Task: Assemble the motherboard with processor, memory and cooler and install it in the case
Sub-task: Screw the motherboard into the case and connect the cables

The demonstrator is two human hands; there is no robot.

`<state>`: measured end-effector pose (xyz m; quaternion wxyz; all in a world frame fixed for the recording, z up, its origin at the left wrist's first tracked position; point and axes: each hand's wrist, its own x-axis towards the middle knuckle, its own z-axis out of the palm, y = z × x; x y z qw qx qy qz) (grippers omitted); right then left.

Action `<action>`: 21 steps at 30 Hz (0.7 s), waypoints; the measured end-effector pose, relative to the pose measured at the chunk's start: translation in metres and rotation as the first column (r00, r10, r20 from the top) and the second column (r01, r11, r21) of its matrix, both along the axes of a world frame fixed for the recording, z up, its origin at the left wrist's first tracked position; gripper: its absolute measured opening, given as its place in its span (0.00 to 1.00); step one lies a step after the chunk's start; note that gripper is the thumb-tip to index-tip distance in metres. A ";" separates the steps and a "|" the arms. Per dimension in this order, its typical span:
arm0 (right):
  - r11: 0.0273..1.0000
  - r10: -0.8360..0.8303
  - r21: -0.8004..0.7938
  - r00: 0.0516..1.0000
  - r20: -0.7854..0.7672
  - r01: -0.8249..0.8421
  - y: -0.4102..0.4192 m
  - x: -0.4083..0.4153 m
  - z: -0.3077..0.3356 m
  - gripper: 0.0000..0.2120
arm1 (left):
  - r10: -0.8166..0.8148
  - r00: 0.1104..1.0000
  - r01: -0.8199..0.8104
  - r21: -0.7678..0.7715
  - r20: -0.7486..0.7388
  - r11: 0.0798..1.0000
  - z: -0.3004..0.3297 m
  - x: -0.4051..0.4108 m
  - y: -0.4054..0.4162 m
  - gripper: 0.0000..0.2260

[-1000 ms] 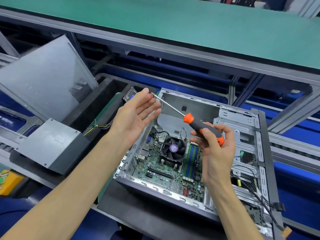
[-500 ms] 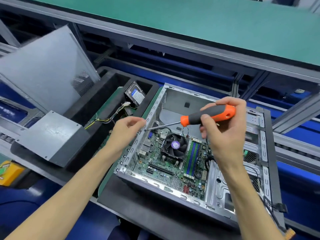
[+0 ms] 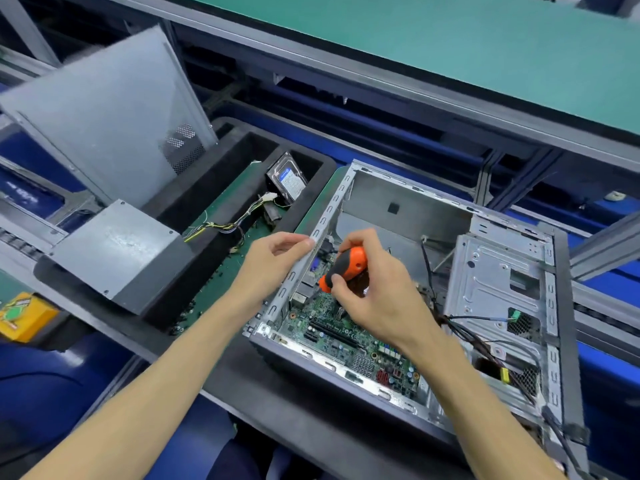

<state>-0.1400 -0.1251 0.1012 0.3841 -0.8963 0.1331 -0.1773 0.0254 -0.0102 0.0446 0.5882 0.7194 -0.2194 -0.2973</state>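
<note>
- Case (image 3: 498, 271) lying on its side, open face up, on black foam tray (image 3: 311, 427)
- Motherboard (image 3: 349, 344) seated flat on case floor, left half of case interior; cooler and memory hidden under right hand
- Right hand (image 3: 374, 289) clenched round screwdriver (image 3: 346, 266), orange-and-black handle tilted, tip end pointing down and left toward board near left case wall; shaft and tip not visible
- Left hand (image 3: 277, 258) pinching top edge of left case wall, fingertips (image 3: 308, 242) on metal rim, thumb on outer side
- Black cables (image 3: 485, 320) running across case from drive cage (image 3: 498, 292) on right toward board
- Power supply (image 3: 117, 251), grey box, resting on second foam tray (image 3: 221, 216) left of case, well apart from both hands
- Yellow-black wire bundle (image 3: 235, 221) trailing from power supply toward hard drive (image 3: 287, 180), drive leaning tilted in far corner of that tray
- Side panel (image 3: 104, 112), grey metal with vent holes, propped tilted behind power supply
- Green-topped bench (image 3: 450, 46) across far side
- Yellow object (image 3: 24, 317) at left edge, too small to identify
</note>
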 end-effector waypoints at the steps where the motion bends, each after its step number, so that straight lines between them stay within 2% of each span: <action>1: 1.000 0.008 -0.009 1.000 -0.005 -0.008 0.001 0.001 -0.001 0.19 | -0.001 1.000 0.001 -0.003 -0.003 1.000 0.000 0.000 0.000 0.08; 5: 1.000 0.019 -0.016 1.000 0.012 -0.019 0.003 0.002 -0.005 0.19 | -0.005 1.000 0.005 -0.011 -0.006 1.000 -0.001 0.002 0.001 0.11; 21: 0.998 0.056 -0.028 0.995 -0.078 -0.059 0.008 0.009 -0.021 0.18 | -0.001 0.999 0.001 0.001 0.032 1.000 -0.001 0.001 0.002 0.10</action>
